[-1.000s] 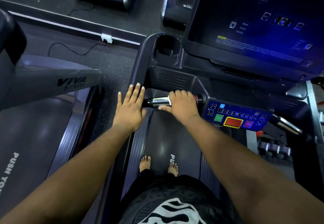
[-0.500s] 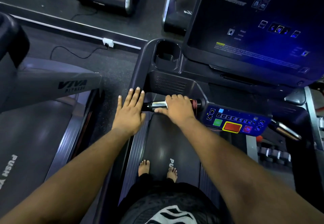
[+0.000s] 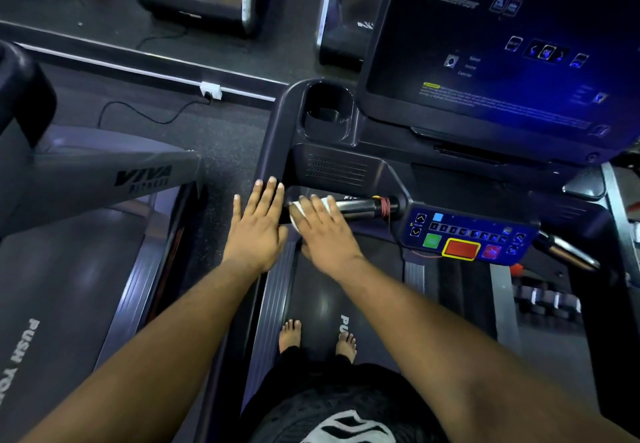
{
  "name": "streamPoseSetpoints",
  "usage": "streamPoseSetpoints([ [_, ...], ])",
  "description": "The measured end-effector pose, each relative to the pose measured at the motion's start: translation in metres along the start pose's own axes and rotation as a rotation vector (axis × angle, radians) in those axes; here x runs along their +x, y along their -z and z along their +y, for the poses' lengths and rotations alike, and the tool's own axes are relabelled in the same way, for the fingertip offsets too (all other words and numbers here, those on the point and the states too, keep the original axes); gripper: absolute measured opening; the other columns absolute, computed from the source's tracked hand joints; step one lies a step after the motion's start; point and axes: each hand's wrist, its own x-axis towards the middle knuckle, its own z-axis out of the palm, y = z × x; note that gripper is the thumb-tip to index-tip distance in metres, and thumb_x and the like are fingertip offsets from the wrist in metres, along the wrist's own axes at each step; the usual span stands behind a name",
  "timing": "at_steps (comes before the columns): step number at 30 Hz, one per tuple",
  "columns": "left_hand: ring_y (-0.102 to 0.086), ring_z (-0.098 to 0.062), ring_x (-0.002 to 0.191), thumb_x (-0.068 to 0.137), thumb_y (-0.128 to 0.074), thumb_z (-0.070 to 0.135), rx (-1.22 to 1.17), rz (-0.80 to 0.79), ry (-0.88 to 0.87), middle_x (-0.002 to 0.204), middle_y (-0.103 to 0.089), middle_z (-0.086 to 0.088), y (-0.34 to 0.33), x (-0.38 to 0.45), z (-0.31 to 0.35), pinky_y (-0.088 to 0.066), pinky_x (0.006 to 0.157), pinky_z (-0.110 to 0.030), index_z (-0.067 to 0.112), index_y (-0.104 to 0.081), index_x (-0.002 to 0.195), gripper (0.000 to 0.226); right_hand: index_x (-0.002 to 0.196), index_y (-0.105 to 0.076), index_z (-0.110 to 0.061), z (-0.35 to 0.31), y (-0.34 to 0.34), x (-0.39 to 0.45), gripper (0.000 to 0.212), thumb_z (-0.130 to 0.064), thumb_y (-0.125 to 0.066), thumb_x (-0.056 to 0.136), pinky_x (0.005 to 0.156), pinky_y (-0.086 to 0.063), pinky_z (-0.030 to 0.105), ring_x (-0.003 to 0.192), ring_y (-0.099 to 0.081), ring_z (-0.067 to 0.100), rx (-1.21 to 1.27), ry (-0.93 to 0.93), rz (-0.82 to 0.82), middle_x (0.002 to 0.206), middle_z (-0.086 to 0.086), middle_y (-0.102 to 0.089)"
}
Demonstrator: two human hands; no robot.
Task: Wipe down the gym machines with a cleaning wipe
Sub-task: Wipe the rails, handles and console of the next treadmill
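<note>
Person stands barefoot on the treadmill belt (image 3: 311,290), lower centre of frame, both arms reaching forward. Left hand (image 3: 258,226) lies flat, fingers straight and together, on the dark side rail (image 3: 277,151) at centre frame; it holds nothing. Right hand (image 3: 323,229) is just beside it, nearly touching, with fingers draped forward over a white cleaning wipe (image 3: 298,212), pressing it onto the left end of the chrome handlebar (image 3: 356,206). Only the wipe's edges show, at the fingertips and below the knuckles; whether the fingers curl under the bar cannot be told. Red cord (image 3: 385,204) is wound round the bar's right end, next to the blue control panel (image 3: 467,234) with its green and red buttons. Cup holder (image 3: 327,113) is recessed in the console above the hands; its bottom looks dark, with a small dark shape inside that cannot be identified. Large console screen (image 3: 502,54) fills the upper right, lit blue. Second treadmill (image 3: 69,269), marked VIVA FITNESS, sits at left; a white socket (image 3: 210,90) with a black cable lies on the floor strip, upper left.
</note>
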Motion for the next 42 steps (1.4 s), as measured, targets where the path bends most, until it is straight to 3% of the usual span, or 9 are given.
streamPoseSetpoints([
  [6, 0.017, -0.018, 0.156, 0.099, -0.036, 0.033, -0.002, 0.014, 0.004, 0.171, 0.01, 0.001, 0.0, 0.001, 0.001, 0.002, 0.126, -0.057, 0.018, 0.002, 0.163, 0.076, 0.142, -0.045, -0.007, 0.049, -0.004, -0.02, 0.084, -0.064, -0.065, 0.084, 0.12, -0.02, 0.06, 0.127, -0.048, 0.035, 0.03, -0.287, 0.043, 0.132, 0.015, -0.054],
  [10, 0.017, -0.018, 0.156, 0.1, -0.037, 0.032, 0.003, 0.019, 0.001, 0.171, 0.01, 0.001, 0.0, 0.0, 0.001, 0.001, 0.126, -0.057, 0.018, 0.002, 0.163, 0.075, 0.126, -0.054, -0.01, 0.021, 0.009, 0.006, 0.076, -0.063, -0.072, 0.075, 0.118, -0.025, 0.058, 0.107, -0.053, 0.03, 0.051, -0.24, 0.061, 0.109, 0.009, -0.058],
  [14, 0.017, -0.018, 0.156, 0.101, -0.037, 0.032, 0.011, 0.016, 0.006, 0.17, 0.011, 0.002, 0.001, -0.001, 0.001, 0.002, 0.125, -0.059, 0.019, 0.003, 0.163, 0.075, 0.139, -0.05, -0.011, 0.019, 0.002, 0.005, 0.054, -0.021, -0.065, 0.088, 0.117, -0.034, 0.05, 0.116, -0.056, 0.029, 0.067, -0.069, 0.191, 0.121, 0.008, -0.06],
  [20, 0.023, -0.017, 0.154, 0.102, -0.025, 0.045, 0.129, -0.031, 0.031, 0.168, 0.019, 0.003, 0.008, -0.002, 0.006, 0.008, 0.118, -0.07, 0.022, 0.012, 0.161, 0.074, 0.15, -0.046, -0.009, 0.072, 0.0, -0.034, 0.074, 0.008, -0.051, 0.078, 0.122, -0.026, 0.046, 0.142, -0.045, 0.031, 0.212, 0.03, 0.185, 0.154, 0.01, -0.047],
  [26, 0.007, -0.017, 0.157, 0.1, -0.041, 0.044, 0.122, 0.051, -0.104, 0.171, 0.003, -0.001, 0.009, 0.008, 0.048, 0.006, 0.119, -0.07, 0.017, -0.006, 0.164, 0.078, 0.146, -0.052, -0.008, 0.096, 0.021, -0.064, 0.06, 0.005, -0.043, 0.088, 0.124, -0.022, 0.041, 0.147, -0.037, 0.028, 0.647, -0.134, 0.247, 0.156, 0.011, -0.044],
  [31, 0.011, -0.013, 0.156, 0.091, -0.012, 0.054, 0.061, -0.025, -0.235, 0.17, 0.008, 0.002, 0.011, 0.031, 0.116, 0.005, 0.122, -0.064, 0.02, -0.002, 0.163, 0.081, 0.146, -0.052, -0.009, 0.146, 0.044, -0.082, 0.067, 0.004, -0.036, 0.083, 0.126, -0.02, 0.037, 0.148, -0.035, 0.02, 0.833, -0.308, 0.429, 0.155, 0.008, -0.045],
  [35, 0.01, -0.012, 0.157, 0.103, -0.035, 0.05, 0.004, -0.054, -0.248, 0.171, 0.007, 0.003, 0.006, 0.048, 0.155, 0.006, 0.123, -0.062, 0.02, -0.003, 0.164, 0.075, 0.147, -0.051, -0.009, 0.185, 0.049, -0.088, 0.067, 0.005, -0.037, 0.083, 0.126, -0.02, 0.036, 0.148, -0.036, 0.019, 0.798, -0.405, 0.58, 0.155, 0.008, -0.047],
  [39, 0.004, -0.014, 0.157, 0.087, -0.011, 0.068, 0.054, -0.081, -0.206, 0.171, 0.001, 0.002, -0.009, 0.059, 0.175, 0.003, 0.123, -0.062, 0.018, -0.006, 0.164, 0.091, 0.154, -0.04, -0.015, 0.194, 0.029, -0.081, 0.065, 0.001, -0.044, 0.092, 0.126, -0.017, 0.044, 0.151, -0.03, 0.024, 0.646, -0.303, 0.221, 0.161, 0.008, -0.037],
  [42, -0.001, -0.014, 0.158, 0.083, -0.009, 0.07, 0.049, -0.082, -0.177, 0.171, -0.004, 0.001, -0.017, 0.061, 0.183, 0.001, 0.122, -0.062, 0.017, -0.009, 0.163, 0.096, 0.161, -0.023, -0.018, 0.192, 0.021, -0.075, 0.063, -0.041, -0.043, 0.105, 0.126, -0.01, 0.04, 0.154, -0.02, 0.019, 0.599, -0.238, -0.047, 0.168, 0.004, -0.019],
])
